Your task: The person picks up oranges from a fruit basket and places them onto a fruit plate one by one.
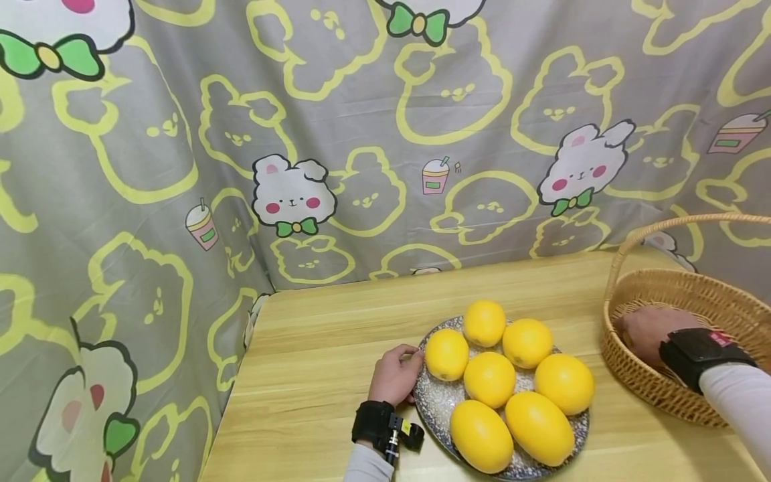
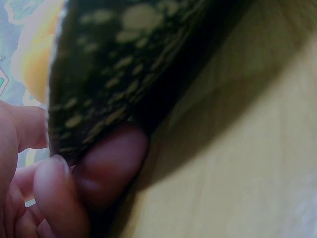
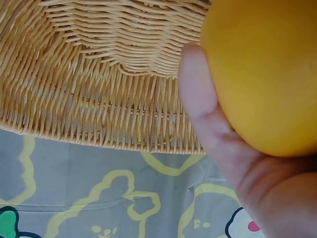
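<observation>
My left hand point(image 1: 395, 376) grips the left rim of a speckled plate point(image 1: 438, 395); in the left wrist view, fingertips point(image 2: 114, 163) curl beneath the dark, pale-spotted underside. Several smooth yellow fruits lie on the plate: rounder ones such as this yellow fruit point(image 1: 484, 323) at the back, and longer oval ones such as this oval fruit point(image 1: 480, 436) at the front. Inside the wicker basket point(image 1: 687, 284), at the right, is my right hand point(image 1: 649, 333). The right wrist view shows it holding another yellow fruit point(image 3: 267, 74), thumb along its side; the other fingers are hidden.
A tall arched handle point(image 1: 616, 274) rises over the basket, to the right of the plate. Both stand on a light wood table point(image 1: 301, 388). A grey cartoon-print curtain point(image 1: 373, 221) hangs along the table's back and left edges.
</observation>
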`<state>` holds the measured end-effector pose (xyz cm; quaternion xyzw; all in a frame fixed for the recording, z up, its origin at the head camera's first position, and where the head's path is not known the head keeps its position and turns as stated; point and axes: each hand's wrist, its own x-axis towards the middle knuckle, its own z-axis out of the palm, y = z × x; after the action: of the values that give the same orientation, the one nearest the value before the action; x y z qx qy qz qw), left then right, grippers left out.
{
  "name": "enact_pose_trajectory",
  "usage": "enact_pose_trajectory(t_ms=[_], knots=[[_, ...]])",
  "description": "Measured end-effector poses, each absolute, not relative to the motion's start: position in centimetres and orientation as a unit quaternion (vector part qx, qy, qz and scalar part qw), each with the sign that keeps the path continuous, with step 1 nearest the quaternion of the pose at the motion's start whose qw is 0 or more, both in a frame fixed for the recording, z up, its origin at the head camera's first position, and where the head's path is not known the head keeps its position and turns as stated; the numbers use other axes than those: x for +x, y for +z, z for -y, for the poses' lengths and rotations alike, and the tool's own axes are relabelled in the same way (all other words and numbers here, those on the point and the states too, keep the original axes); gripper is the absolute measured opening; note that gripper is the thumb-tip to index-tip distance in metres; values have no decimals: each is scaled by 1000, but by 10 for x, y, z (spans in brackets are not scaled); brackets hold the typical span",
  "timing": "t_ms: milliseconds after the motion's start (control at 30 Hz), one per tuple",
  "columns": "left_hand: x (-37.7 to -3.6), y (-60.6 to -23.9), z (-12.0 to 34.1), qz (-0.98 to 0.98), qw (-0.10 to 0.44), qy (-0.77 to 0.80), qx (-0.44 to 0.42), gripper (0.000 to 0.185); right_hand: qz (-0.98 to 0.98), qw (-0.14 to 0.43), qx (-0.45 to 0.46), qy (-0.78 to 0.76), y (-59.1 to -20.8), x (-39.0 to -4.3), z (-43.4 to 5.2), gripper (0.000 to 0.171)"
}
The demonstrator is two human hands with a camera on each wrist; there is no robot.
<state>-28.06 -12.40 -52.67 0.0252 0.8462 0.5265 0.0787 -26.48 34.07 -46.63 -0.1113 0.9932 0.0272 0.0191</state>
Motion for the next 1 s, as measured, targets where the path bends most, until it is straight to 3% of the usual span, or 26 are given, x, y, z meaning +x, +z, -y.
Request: enact_pose_trajectory(t_ms=[333,733,1000], knots=[[-279,-524,127,-847,78,526,29,30,-993,25,-110,30,-462,-264,-336,15],[-276,-522,127,-844,84,529,26,33,-993,-18,-115,32,-469,-259,-338,23],[-275,-524,127,-843,84,531,25,34,-994,35,-103,8,-465,-255,-345,20]])
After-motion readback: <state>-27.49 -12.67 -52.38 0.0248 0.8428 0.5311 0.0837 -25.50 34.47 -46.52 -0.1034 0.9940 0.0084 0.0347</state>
